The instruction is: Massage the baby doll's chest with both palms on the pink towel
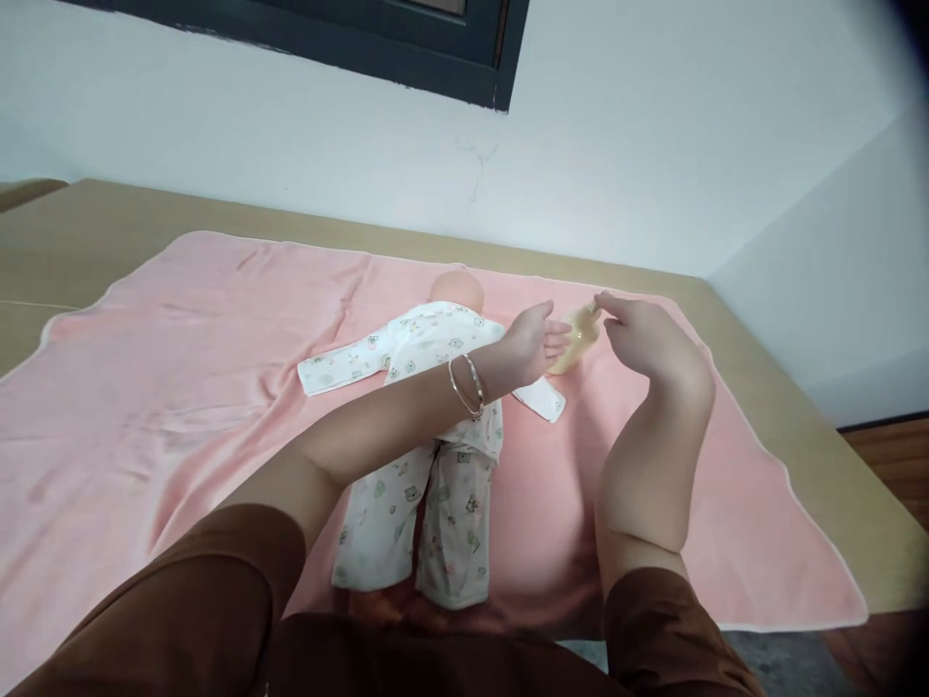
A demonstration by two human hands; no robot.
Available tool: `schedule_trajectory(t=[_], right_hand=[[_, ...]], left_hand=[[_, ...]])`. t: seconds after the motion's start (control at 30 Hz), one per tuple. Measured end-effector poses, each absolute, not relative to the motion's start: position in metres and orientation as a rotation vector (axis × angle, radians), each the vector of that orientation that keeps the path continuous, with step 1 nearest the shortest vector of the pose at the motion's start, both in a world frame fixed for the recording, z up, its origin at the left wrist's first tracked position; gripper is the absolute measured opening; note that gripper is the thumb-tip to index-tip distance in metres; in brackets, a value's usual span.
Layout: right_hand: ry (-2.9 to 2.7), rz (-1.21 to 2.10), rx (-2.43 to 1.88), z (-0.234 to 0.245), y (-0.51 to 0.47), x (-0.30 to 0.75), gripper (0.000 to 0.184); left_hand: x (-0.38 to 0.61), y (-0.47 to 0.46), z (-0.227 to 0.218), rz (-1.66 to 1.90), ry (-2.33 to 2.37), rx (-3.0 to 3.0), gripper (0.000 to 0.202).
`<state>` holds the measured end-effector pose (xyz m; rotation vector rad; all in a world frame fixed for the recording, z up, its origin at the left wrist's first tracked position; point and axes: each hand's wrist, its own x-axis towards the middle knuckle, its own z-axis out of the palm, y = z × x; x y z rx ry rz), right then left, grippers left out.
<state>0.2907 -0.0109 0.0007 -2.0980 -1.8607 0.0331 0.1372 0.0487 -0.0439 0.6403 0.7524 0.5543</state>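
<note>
A bald baby doll (456,288) in a white printed top (435,339) and matching trousers (456,523) lies with its head away from me. My left hand (535,346), palm turned up and fingers stretched out, is above the doll's right-side sleeve (543,398). Its fingertips reach the edge of a pale yellow, slightly shiny, soft-looking piece (579,339), whose kind I cannot make out. The fingers of my right hand (639,331) pinch the upper end of that piece. My left forearm hides part of the doll's middle.
A wrinkled pink blanket (239,387) lies under the doll on a pale wooden table (131,208). Behind it rises a white wall (616,145) with a dark window frame (435,58). Another wall meets it at the right.
</note>
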Motion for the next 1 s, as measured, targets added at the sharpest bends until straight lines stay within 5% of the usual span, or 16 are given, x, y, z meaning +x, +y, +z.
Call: schedule_trajectory(t=[0.27,0.53,0.83,1.0], right_hand=[[-1.892,-0.075,-2.308,-0.006,0.001,0.269,0.047],[-1.998,-0.29,-2.002,-0.024,-0.004,0.244,0.049],[-2.26,-0.233,-1.139,-0.051,-0.032,0.124,0.091],[-2.358,-0.287,-1.028,-0.054,-0.055,0.096,0.111]], left_hand=[[0.149,0.044,-0.034,0.52,0.599,0.48,0.052],[0.068,0.015,-0.04,0.486,0.653,0.508,0.051],[-0.01,-0.014,0.007,0.748,0.417,0.626,0.047],[-0.029,-0.016,0.009,0.86,0.426,0.689,0.056]])
